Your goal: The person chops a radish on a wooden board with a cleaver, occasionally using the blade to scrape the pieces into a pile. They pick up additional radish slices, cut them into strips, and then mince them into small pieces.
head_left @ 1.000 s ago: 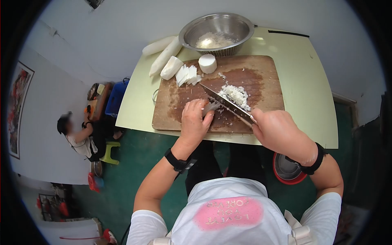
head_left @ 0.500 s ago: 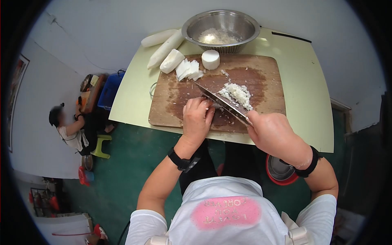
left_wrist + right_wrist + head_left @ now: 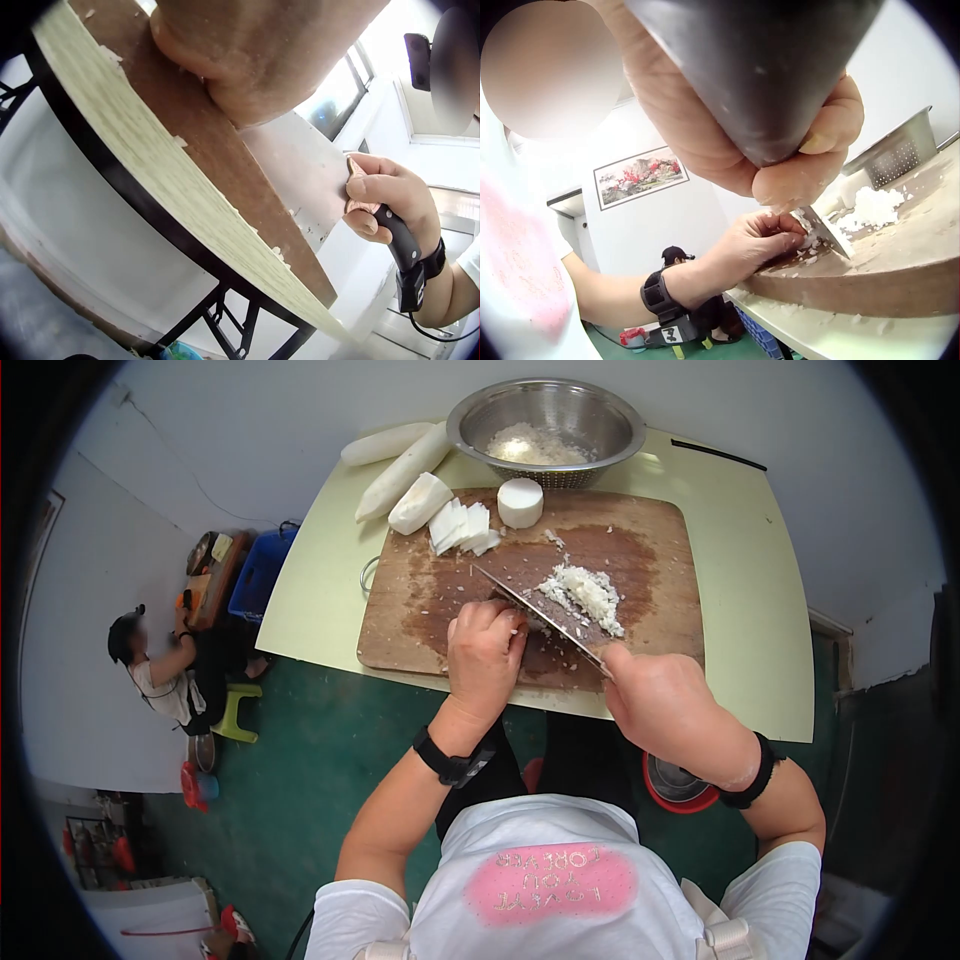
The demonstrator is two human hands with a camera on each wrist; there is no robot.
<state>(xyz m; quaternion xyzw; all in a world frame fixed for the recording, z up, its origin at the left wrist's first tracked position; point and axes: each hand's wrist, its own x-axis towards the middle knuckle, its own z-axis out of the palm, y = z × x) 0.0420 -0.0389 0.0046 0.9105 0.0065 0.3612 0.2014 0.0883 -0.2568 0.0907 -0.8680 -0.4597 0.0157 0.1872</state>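
Note:
My right hand [image 3: 665,695] grips the black handle [image 3: 401,236] of a kitchen knife [image 3: 540,616], its broad blade slanting across the wooden cutting board [image 3: 400,645]. Close beside the blade, my left hand [image 3: 485,660] has its fingers bent over white radish strips, mostly hidden under them; white bits [image 3: 810,241] show at the fingertips in the right wrist view. Finely chopped radish [image 3: 588,596] lies heaped on the blade's far side. Thin radish slices [image 3: 462,527], a cut radish length [image 3: 420,504] and a short round chunk [image 3: 520,504] sit along the board's back edge.
A metal colander [image 3: 622,435] with chopped white radish inside stands behind the board. Two whole radishes [image 3: 404,472] lie on the pale green table [image 3: 750,610] at back left. Another person [image 3: 165,665] sits far left near a blue crate [image 3: 262,575]. A red basin [image 3: 675,795] stands below.
The knife blade has come nearer to upright beside my left fingers, which now cover the radish strips seen a second ago. The head view has shifted slightly.

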